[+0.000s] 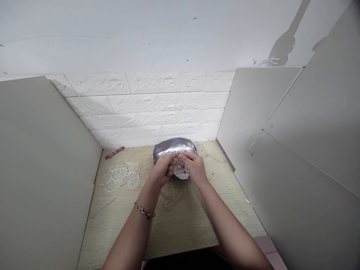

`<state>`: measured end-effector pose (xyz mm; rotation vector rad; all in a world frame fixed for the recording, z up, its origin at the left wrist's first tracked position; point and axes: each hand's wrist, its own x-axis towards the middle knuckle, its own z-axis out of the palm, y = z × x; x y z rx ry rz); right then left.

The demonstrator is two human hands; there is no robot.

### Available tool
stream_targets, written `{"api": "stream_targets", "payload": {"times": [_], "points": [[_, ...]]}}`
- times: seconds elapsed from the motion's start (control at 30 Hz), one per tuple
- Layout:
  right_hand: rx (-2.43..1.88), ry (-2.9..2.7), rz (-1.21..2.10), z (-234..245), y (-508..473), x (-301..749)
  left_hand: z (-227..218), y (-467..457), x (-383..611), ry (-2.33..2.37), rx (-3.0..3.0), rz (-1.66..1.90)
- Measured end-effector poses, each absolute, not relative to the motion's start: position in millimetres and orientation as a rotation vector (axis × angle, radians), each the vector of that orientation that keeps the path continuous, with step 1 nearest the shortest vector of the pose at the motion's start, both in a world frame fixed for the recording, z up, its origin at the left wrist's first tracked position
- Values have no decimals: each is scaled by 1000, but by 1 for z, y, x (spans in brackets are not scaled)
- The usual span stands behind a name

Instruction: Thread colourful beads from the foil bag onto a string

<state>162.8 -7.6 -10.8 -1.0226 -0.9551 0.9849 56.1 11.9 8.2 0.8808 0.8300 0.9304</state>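
A shiny silver foil bag (pixel 173 147) filled with small colourful beads stands on the wooden tabletop (pixel 180 221) near the back wall. My left hand (pixel 162 170) and my right hand (pixel 194 167) meet at the bag's front, fingers curled and pinched together over the beads. What exactly the fingertips pinch is too small to make out. A metal bracelet (pixel 144 212) sits on my left wrist.
White bead strings (pixel 123 175) lie in loops on the table to the left. A thin chain (pixel 174 197) lies between my forearms. A small red packet (pixel 114 152) rests at the back left. Grey panels (pixel 42 168) wall both sides; white brick wall behind.
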Motion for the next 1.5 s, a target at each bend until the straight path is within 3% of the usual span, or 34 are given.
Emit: {"api": "stream_targets", "payload": {"times": [0.5, 1.1, 1.5], "points": [[-1073, -1325, 477, -9, -18, 170, 8, 10, 55, 889, 1163, 939], [-1154, -1163, 627, -9, -15, 178, 13, -5, 62, 1199, 1897, 1291], [-1120, -1148, 679, -5, -19, 176, 15, -8, 63, 1400, 2059, 1228]]}}
